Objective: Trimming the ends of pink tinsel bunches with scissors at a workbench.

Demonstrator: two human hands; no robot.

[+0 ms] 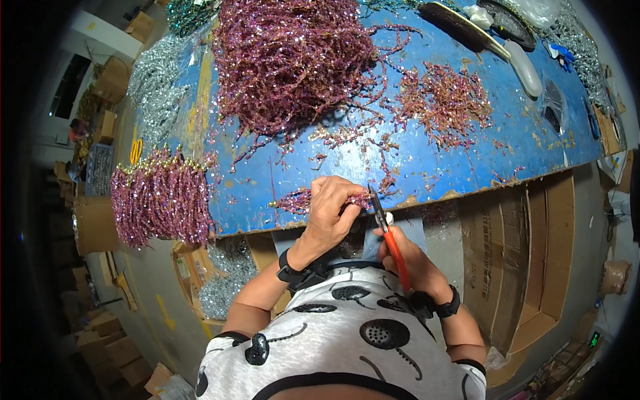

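Note:
At the front edge of the blue table (253, 215), my left hand (330, 210) is closed around a small bundle of pink sequined garland strands (291, 201). The bundle sticks out on both sides of the fist. My right hand (415, 259) grips red-handled cutters (397, 255). Their dark jaws point away from me, right beside the bundle's right end; whether they touch it I cannot tell. Beyond my hands lies a big heap of pink garland (290, 67). To its right is a smaller pile of short pink pieces (445, 107).
Finished-looking pink strands (162, 203) hang over the left table edge, near yellow-handled scissors (136, 152). Silver garland (159, 80) lies at the far left. A brush (460, 28) rests at the back right. An open cardboard box (497, 253) stands below the table, right of me.

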